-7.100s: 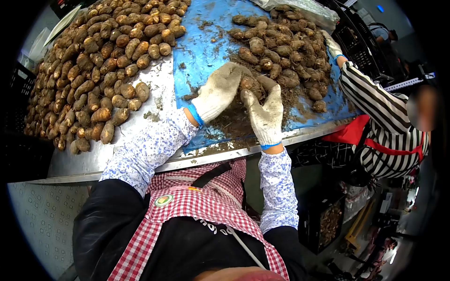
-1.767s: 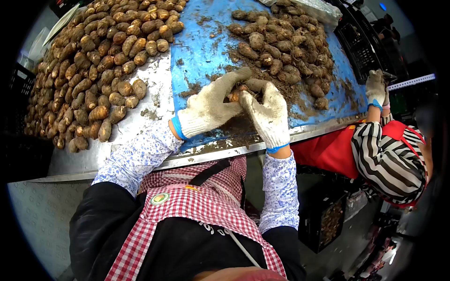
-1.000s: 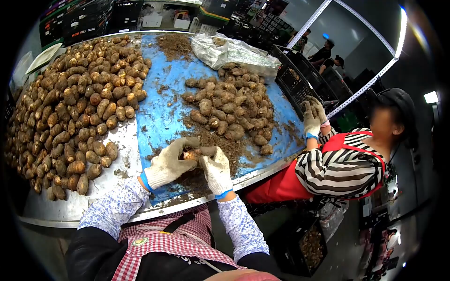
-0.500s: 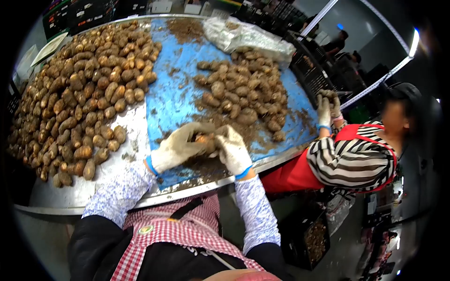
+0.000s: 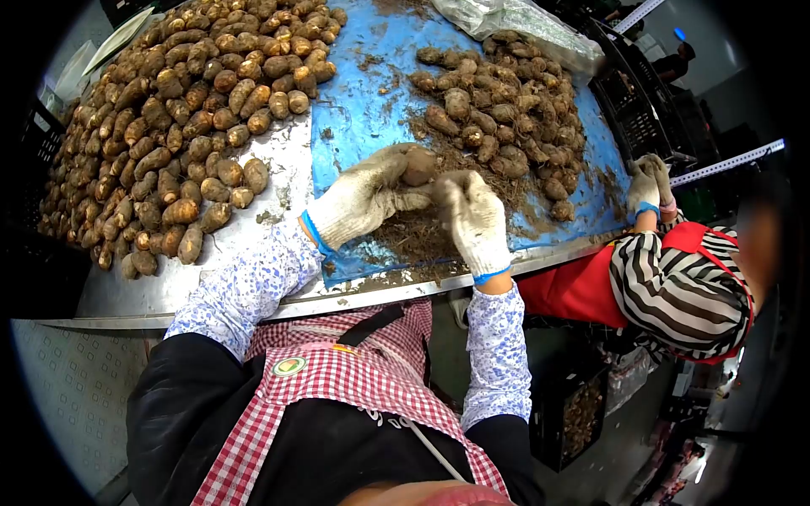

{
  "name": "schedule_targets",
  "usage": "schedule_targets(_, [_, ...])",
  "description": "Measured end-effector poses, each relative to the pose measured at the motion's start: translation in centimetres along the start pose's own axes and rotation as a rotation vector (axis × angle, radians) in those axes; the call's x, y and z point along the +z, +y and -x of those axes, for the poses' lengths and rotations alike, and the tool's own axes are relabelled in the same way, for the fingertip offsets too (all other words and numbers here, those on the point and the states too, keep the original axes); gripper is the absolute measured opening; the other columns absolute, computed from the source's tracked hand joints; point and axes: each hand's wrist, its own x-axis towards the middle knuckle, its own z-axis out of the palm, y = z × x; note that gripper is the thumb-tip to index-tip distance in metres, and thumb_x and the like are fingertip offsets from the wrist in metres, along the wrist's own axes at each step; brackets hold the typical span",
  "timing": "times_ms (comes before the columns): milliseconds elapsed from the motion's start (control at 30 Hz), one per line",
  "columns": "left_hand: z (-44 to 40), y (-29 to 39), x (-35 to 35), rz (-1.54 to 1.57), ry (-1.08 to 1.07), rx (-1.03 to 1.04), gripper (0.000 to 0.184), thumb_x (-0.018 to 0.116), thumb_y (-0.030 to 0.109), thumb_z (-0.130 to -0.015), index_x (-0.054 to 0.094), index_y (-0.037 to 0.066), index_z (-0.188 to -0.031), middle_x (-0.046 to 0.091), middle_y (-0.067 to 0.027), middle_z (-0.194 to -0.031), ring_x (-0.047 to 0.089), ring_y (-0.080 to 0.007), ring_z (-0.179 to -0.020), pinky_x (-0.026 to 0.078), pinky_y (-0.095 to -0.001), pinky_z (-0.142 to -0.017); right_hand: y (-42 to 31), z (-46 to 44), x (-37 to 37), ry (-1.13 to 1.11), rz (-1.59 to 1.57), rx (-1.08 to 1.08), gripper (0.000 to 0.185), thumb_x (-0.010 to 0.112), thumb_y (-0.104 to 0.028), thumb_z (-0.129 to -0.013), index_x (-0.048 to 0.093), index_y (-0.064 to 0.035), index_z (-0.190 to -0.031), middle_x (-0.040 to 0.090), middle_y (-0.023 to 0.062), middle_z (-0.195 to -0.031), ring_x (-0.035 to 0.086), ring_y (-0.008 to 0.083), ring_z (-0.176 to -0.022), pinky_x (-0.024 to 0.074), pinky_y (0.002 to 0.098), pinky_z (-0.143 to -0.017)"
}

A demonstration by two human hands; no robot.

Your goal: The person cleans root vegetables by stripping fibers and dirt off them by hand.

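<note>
Over the soil-covered near part of the blue sheet, my left hand, in a dirty white knit glove, is closed around a brown taro. The round end of the taro shows above the fingers. My right hand, gloved alike, is just to the right of it. Its fingers are curled in and partly blurred; whatever they pinch is hidden. Beyond the right hand lies a heap of soil-crusted, rooty taros. A larger heap of cleaner taros covers the left side of the metal table.
A crumpled plastic sack lies behind the right heap. On the right, a co-worker in a red apron has both gloved hands at the table edge. Black crates stand beyond, and another crate holds material below.
My view has shifted, so the table appears lower and further right. The taro now shows upright in my left hand, and my right hand has drawn slightly away from it.
</note>
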Motion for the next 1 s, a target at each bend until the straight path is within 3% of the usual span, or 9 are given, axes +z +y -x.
schedule_targets(100, [-0.5, -0.5, 0.9, -0.296, 0.073, 0.019, 0.049, 0.056, 0.011, -0.097, 0.037, -0.002, -0.140, 0.052, -0.0141, -0.133, 0.052, -0.0209, -0.123, 0.047, -0.0341, -0.104, -1.8, -0.5, 0.7, 0.053, 0.587, -0.192, 0.026, 0.066, -0.023, -0.090, 0.059, 0.0012, -0.099, 0.066, 0.0192, -0.089, 0.067, 0.0337, -0.086, 0.0550, 0.0385, -0.071])
schedule_targets(233, [-0.3, 0.1, 2.2, -0.630, 0.161, 0.046, 0.052, 0.058, 0.011, -0.095, 0.036, -0.002, -0.140, 0.054, -0.0152, -0.131, 0.057, -0.0202, -0.116, 0.050, -0.0329, -0.094, -1.3, -0.6, 1.2, 0.088, 0.428, -0.163, 0.023, 0.068, -0.017, -0.084, 0.058, -0.0002, -0.095, 0.065, 0.0209, -0.083, 0.066, 0.0368, -0.078, 0.0519, 0.0416, -0.068])
schedule_targets(467, [0.1, -0.4, 0.2, 0.237, 0.150, -0.195, 0.041, 0.038, 0.024, -0.101, 0.055, -0.004, -0.127, 0.065, -0.0160, -0.102, 0.064, -0.0289, -0.078, 0.055, -0.0368, -0.070, 0.8, -1.0, 0.7, 0.159, 0.356, -0.142, 0.011, 0.061, -0.009, -0.091, 0.061, -0.0013, -0.098, 0.068, 0.0154, -0.084, 0.067, 0.0250, -0.075, 0.0531, 0.0349, -0.067])
schedule_targets(567, [0.3, -0.1, 1.0, 0.282, 0.104, -0.245, 0.038, 0.042, 0.021, -0.101, 0.054, -0.002, -0.128, 0.064, -0.0150, -0.103, 0.063, -0.0262, -0.082, 0.055, -0.0359, -0.069, 1.5, -0.9, 0.1, 0.200, 0.197, -0.158, 0.024, 0.058, -0.011, -0.095, 0.058, -0.0013, -0.117, 0.069, 0.0138, -0.094, 0.067, 0.0213, -0.088, 0.0548, 0.0332, -0.077])
schedule_targets(767, [0.0, -1.5, 4.0, -0.438, 0.184, 0.052, 0.034, 0.052, 0.019, -0.101, 0.047, 0.003, -0.131, 0.058, -0.0060, -0.099, 0.057, -0.0110, -0.082, 0.050, -0.0245, -0.063, -1.5, -0.5, 0.7, 0.101, 0.297, -0.240, 0.027, 0.059, -0.007, -0.089, 0.059, 0.0010, -0.115, 0.068, 0.0182, -0.098, 0.068, 0.0257, -0.088, 0.0542, 0.0333, -0.076])
schedule_targets(867, [0.6, -0.4, 4.0, -0.397, 0.082, -0.072, 0.032, 0.048, 0.021, -0.103, 0.048, 0.003, -0.128, 0.058, -0.0072, -0.100, 0.055, -0.0109, -0.077, 0.046, -0.0228, -0.060, -1.1, -0.8, 0.0, 0.035, 0.370, 0.002, 0.025, 0.051, -0.003, -0.094, 0.058, 0.0024, -0.117, 0.067, 0.0146, -0.102, 0.065, 0.0156, -0.087, 0.0540, 0.0275, -0.074])
schedule_targets(900, [0.8, -0.2, 3.8, -0.280, 0.072, -0.119, 0.032, 0.047, 0.023, -0.103, 0.049, 0.003, -0.127, 0.058, -0.0075, -0.100, 0.055, -0.0110, -0.076, 0.045, -0.0223, -0.058, -0.7, -0.6, -0.1, 0.072, 0.336, -0.202, 0.024, 0.049, -0.005, -0.096, 0.059, 0.0007, -0.117, 0.067, 0.0127, -0.101, 0.064, 0.0141, -0.085, 0.0540, 0.0257, -0.071])
schedule_targets(967, [1.0, -0.3, 2.9, -0.043, 0.046, -0.198, 0.032, 0.043, 0.025, -0.104, 0.050, 0.002, -0.125, 0.058, -0.0080, -0.099, 0.054, -0.0111, -0.073, 0.042, -0.0212, -0.055, -0.1, 0.0, 0.0, 0.071, 0.122, -0.056, 0.024, 0.051, -0.006, -0.096, 0.059, 0.0002, -0.118, 0.067, 0.0124, -0.104, 0.066, 0.0174, -0.085, 0.0546, 0.0264, -0.072])
schedule_targets(1000, [0.4, -0.2, 1.0, 0.194, -0.156, -0.320, 0.035, 0.039, 0.028, -0.105, 0.050, 0.002, -0.126, 0.059, -0.0090, -0.102, 0.056, -0.0126, -0.074, 0.042, -0.0200, -0.052, -0.1, 0.1, 0.1, 0.062, 0.055, -0.038, 0.025, 0.051, -0.006, -0.096, 0.057, 0.0000, -0.120, 0.066, 0.0128, -0.106, 0.066, 0.0187, -0.087, 0.0548, 0.0265, -0.072])
